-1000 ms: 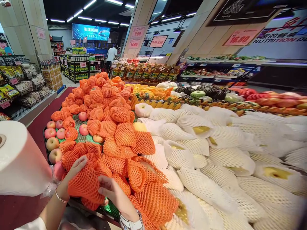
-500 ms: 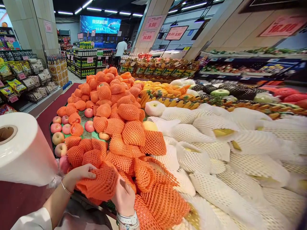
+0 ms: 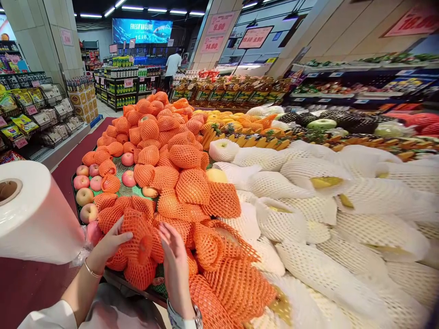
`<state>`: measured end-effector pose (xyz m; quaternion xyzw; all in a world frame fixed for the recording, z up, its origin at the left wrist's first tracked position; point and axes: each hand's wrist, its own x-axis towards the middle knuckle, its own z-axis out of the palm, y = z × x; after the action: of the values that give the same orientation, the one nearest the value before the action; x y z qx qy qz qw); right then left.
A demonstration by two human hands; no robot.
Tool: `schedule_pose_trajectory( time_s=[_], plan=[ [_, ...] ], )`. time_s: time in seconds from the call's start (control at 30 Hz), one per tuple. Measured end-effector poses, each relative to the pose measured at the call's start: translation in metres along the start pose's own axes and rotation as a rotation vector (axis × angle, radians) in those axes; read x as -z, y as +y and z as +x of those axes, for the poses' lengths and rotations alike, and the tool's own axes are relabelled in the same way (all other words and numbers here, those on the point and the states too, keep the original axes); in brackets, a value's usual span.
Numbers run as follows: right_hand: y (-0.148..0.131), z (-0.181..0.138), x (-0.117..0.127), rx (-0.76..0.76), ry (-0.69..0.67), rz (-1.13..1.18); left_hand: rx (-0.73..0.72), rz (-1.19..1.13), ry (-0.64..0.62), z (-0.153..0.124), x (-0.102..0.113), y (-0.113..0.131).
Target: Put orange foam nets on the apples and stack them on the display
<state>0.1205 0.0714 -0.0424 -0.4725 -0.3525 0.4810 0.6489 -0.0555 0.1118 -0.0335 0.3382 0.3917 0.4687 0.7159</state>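
My left hand (image 3: 110, 243) grips an orange foam net sleeve (image 3: 136, 236) at the near edge of the apple display, thumb on its front. My right hand (image 3: 174, 262) stands upright beside that sleeve with its fingers spread, fingertips touching the net. All around lie several more orange net sleeves (image 3: 192, 187), some wrapped round apples. Bare pink-yellow apples (image 3: 85, 196) sit on the green mat to the left.
A big roll of thin plastic bags (image 3: 37, 214) hangs at the left. White-netted fruit (image 3: 308, 228) fills the right of the stand. Bottled oil (image 3: 236, 93), shelves (image 3: 120, 87) and a person in a white shirt (image 3: 172, 66) stand far back. Red floor runs along the left aisle.
The sleeve went from lying flat between both hands to standing up in my left hand. My right hand let go and opened, fingers now pointing up beside it.
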Motion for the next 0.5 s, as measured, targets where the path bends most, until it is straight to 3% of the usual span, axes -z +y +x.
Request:
schedule_pose_trajectory(
  time_s=[0.03,0.1,0.17,0.27,0.37,0.5],
  plan=[
    [-0.007,-0.004,0.001,0.109,0.021,-0.117,-0.008,0.039,0.045,0.0,0.001,0.0],
    [-0.019,-0.013,0.004,0.234,-0.089,-0.32,-0.033,0.137,0.117,-0.002,0.004,-0.001],
    [-0.027,-0.019,0.004,0.249,-0.253,-0.444,-0.064,0.235,0.146,-0.006,0.007,-0.002],
    [-0.035,-0.023,0.003,0.279,-0.27,-0.526,-0.068,0.399,0.128,-0.013,0.008,0.0],
    [-0.034,-0.021,0.005,0.253,-0.29,-0.585,-0.043,0.615,0.044,-0.02,0.003,0.009],
    [-0.021,-0.019,0.006,0.018,-0.324,-0.547,-0.09,1.024,-0.225,-0.03,-0.015,0.025]
  ],
)
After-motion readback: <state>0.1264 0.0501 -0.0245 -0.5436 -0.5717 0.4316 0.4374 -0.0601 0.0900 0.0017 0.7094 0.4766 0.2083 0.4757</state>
